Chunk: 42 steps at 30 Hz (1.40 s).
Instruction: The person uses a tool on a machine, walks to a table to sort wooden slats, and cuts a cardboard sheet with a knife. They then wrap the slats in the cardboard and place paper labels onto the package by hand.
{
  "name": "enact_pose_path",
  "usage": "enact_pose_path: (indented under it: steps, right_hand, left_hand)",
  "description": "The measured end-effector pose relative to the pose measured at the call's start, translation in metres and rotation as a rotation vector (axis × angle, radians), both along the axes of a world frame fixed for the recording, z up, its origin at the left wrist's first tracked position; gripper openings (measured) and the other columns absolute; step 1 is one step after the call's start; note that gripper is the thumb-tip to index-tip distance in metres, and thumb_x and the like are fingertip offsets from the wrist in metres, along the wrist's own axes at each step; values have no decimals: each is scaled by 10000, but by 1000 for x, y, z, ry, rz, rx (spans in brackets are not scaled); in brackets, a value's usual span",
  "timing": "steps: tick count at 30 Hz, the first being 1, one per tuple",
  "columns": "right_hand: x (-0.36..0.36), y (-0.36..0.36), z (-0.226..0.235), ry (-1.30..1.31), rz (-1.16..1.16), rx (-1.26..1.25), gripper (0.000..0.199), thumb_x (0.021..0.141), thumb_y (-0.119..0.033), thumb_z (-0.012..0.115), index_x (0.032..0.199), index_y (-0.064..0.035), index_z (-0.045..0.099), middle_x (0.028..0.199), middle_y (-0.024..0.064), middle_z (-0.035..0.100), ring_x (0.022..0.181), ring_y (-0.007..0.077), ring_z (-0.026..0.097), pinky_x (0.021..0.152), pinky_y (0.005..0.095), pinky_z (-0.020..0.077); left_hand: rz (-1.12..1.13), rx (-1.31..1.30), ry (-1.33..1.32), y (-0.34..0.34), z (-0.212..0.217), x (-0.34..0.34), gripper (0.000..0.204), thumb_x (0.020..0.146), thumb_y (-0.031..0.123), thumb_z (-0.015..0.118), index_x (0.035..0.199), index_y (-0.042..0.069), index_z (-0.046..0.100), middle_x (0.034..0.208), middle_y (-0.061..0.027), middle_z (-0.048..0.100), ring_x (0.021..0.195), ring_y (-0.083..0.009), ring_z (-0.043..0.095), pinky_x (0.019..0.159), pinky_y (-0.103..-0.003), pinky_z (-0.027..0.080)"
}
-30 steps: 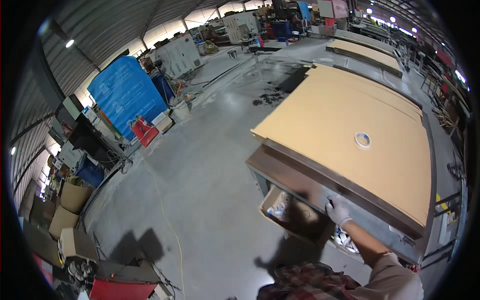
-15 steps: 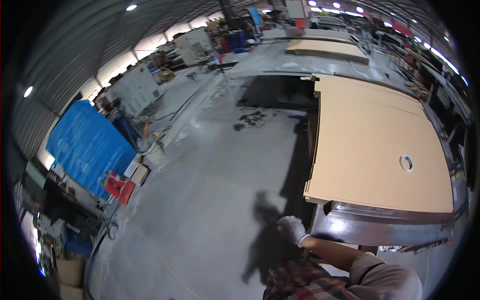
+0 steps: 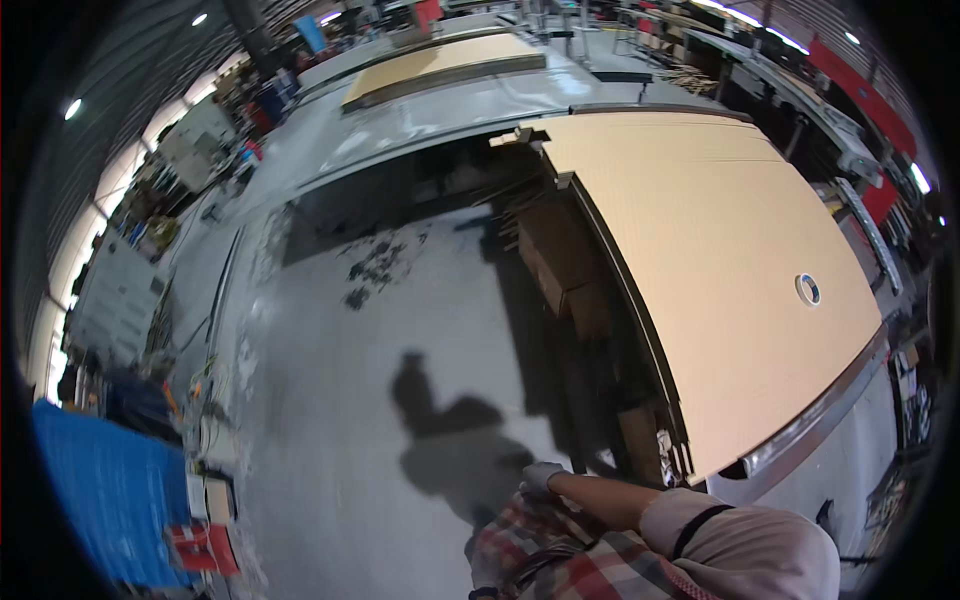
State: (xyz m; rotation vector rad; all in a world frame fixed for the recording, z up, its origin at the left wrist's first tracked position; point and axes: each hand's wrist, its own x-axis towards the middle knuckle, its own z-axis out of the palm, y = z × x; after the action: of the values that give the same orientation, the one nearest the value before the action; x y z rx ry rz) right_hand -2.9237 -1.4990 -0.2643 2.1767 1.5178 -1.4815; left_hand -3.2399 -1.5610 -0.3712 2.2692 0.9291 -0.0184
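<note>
Gloved, the person's right hand point(image 3: 541, 477) is at the front of a plaid shirt point(image 3: 610, 570), well apart from the tape; its fingers are too blurred to tell whether they are clenched or grasp anything. The left hand is out of view.

On the right stands a big worktop point(image 3: 805, 425), spread with a tan sheet point(image 3: 700, 250) that already covers nearly all its top. No tape strip can be made out on the sheet, and how much work is left cannot be judged. Blue sheeting point(image 3: 105, 500) wraps something at the near left; a smaller tan stack point(image 3: 445, 68) lies far off. Beneath the worktop's left edge sits a brown box point(image 3: 560, 250). Smallest is the tape roll point(image 3: 802, 292), lying flat on the sheet's right part. No brand, label or writing is legible.
</note>
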Motion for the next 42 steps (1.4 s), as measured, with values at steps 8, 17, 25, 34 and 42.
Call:
enact_pose_path:
  steps: [8, 17, 25, 34, 42]
  right_hand:
    - [185, 120, -140, -282, -1278, 55, 434, 763, -433, 594, 1022, -94, 672, 1070, 178, 634, 999, 332, 609, 851, 386, 484]
    - [350, 47, -252, -1173, -1290, 28, 516, 810, -472, 548, 1096, -49, 618, 1168, 181, 591, 1077, 314, 569, 916, 399, 435]
    - [223, 17, -245, -372, -1661, 329, 604, 785, -472, 583, 1166, -4, 556, 1179, 204, 566, 1111, 314, 537, 937, 416, 415]
    - [28, 132, 131, -612, -1403, -387, 602, 744, -177, 632, 1280, -20, 409, 1185, 274, 494, 1138, 376, 484, 968, 447, 401]
    - [-162, 58, 194, -1339, -1060, -309, 512, 749, -95, 576, 1224, -22, 397, 1123, 271, 441, 1082, 441, 442, 954, 638, 295]
  left_hand:
    - [203, -601, 417, 279, -22, 59, 732, 902, 551, 391, 1346, -31, 353, 1312, -219, 473, 1222, -354, 447, 1011, -379, 367]
    - [-62, -613, 742, 512, -89, 181, 628, 878, 482, 461, 1263, -13, 489, 1312, -223, 473, 1232, -366, 427, 1047, -391, 318]
    - [-93, -1060, 447, 460, -145, 455, 539, 895, 469, 501, 1154, 4, 589, 1059, -126, 637, 986, -192, 583, 859, -314, 436]
    - [-576, -628, 163, 423, -27, 658, 272, 872, 285, 546, 909, 42, 663, 895, -130, 656, 853, -254, 627, 738, -375, 515]
    - [313, -2201, 931, 465, 100, 440, 538, 828, 218, 660, 1278, 38, 425, 1252, -132, 501, 1156, -259, 487, 1041, -399, 365]
